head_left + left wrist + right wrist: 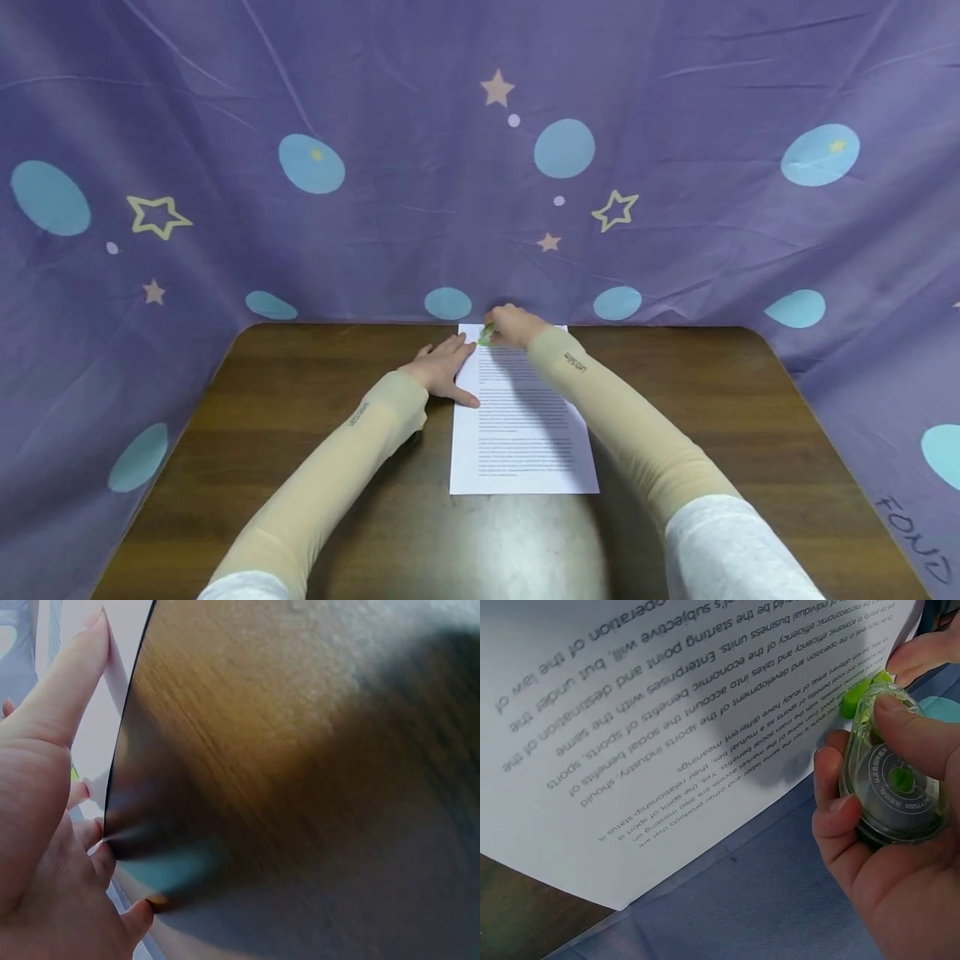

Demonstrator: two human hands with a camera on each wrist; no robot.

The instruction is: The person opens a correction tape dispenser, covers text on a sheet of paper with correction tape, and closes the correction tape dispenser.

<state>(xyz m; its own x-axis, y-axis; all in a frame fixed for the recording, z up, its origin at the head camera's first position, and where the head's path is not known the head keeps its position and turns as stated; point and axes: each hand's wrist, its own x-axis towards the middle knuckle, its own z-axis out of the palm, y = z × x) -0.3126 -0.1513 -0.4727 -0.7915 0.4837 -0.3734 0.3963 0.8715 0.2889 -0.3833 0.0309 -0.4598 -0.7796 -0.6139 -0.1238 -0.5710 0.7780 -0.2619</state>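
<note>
A printed sheet of paper [525, 450] lies on the wooden table, its top by the far edge. My right hand [516, 325] grips a clear and green correction tape [897, 784] near the top left of the text. In the right wrist view, the thumb presses on its casing and the fingers curl round the other side; its green tip end [853, 699] is at the first lines. My left hand [444, 372] rests on the paper's left margin with fingers spread and straight. The left wrist view shows the thumb [79, 671] stretched along the sheet's border.
Brown wooden table [285, 433] surrounds the sheet on both sides and in front. A purple curtain [420, 192] with blue dots and stars hangs right behind the table's far edge and along both sides.
</note>
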